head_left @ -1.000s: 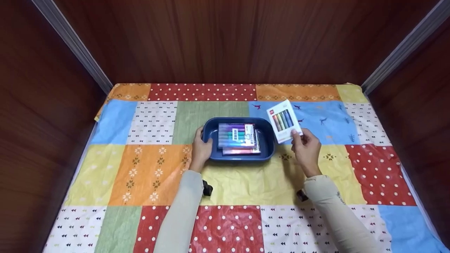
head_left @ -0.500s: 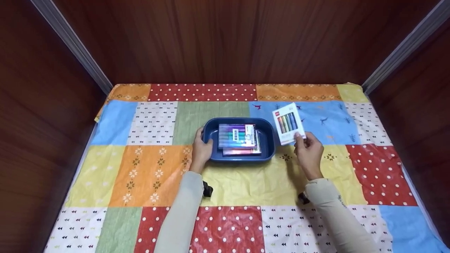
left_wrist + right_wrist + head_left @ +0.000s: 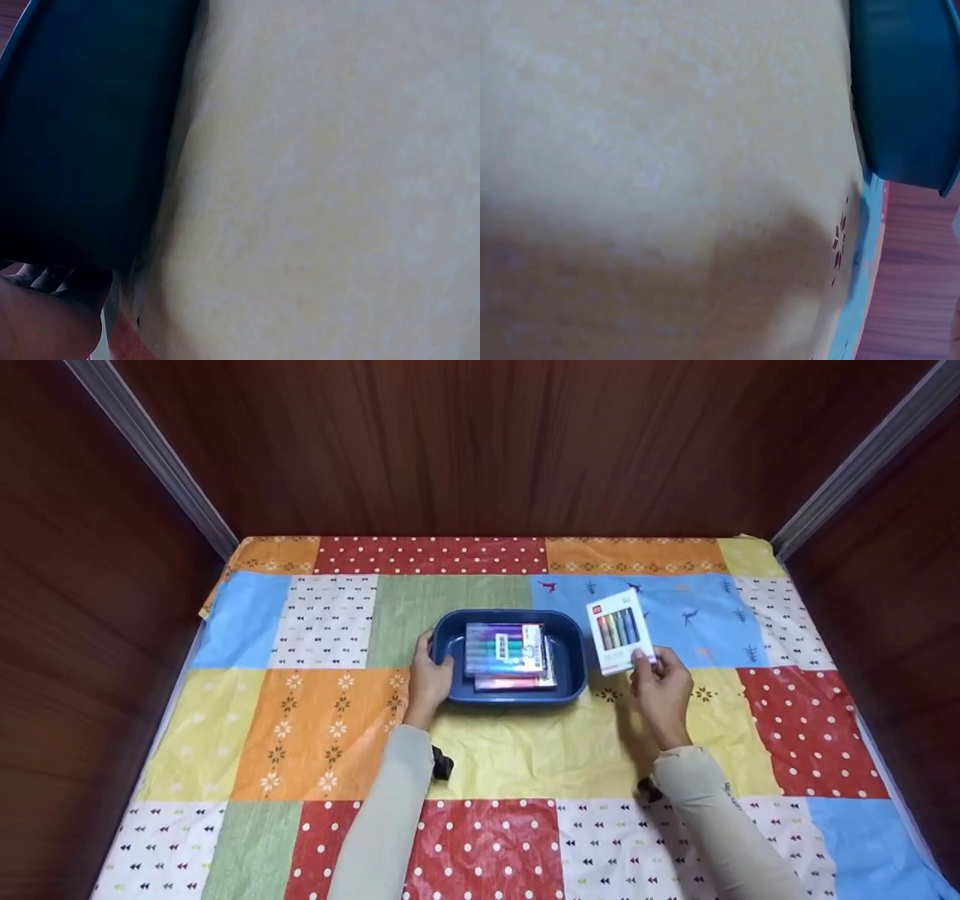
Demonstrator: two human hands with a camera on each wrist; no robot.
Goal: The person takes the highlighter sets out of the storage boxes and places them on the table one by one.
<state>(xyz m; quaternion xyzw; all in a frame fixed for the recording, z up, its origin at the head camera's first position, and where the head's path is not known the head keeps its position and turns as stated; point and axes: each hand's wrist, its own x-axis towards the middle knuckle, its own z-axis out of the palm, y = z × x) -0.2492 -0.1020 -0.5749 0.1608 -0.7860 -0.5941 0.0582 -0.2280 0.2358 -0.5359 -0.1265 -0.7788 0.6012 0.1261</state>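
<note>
A blue plastic tub (image 3: pixel 450 690) with rounded corners stands on the cloth in the middle of the head view. My left hand (image 3: pixel 430 682) grips its left end, thumb over the rim and fingers outside. In the tub lies a clear pack of coloured pens (image 3: pixel 504 651), partly covering a second flat pack (image 3: pixel 516 683) with a reddish edge. To the tub's right, my right hand (image 3: pixel 664 690) pinches a white box (image 3: pixel 621 631) by its lower right corner. Coloured sticks show through the box's window. The left wrist view has the tub's dark side (image 3: pixel 90 135) with my fingers at its end.
A patchwork-patterned cloth (image 3: pixel 322 735) covers the table and has wrinkles. Dark wood-grain panels (image 3: pixel 480 450) stand at the back and both sides, with metal strips (image 3: pixel 157 457) at the corners. Small black devices (image 3: pixel 442 765) sit at the wrists.
My right hand has moved slightly right and nearer to me with the white box, which has turned more upright. The left hand and the tub have stayed in place.
</note>
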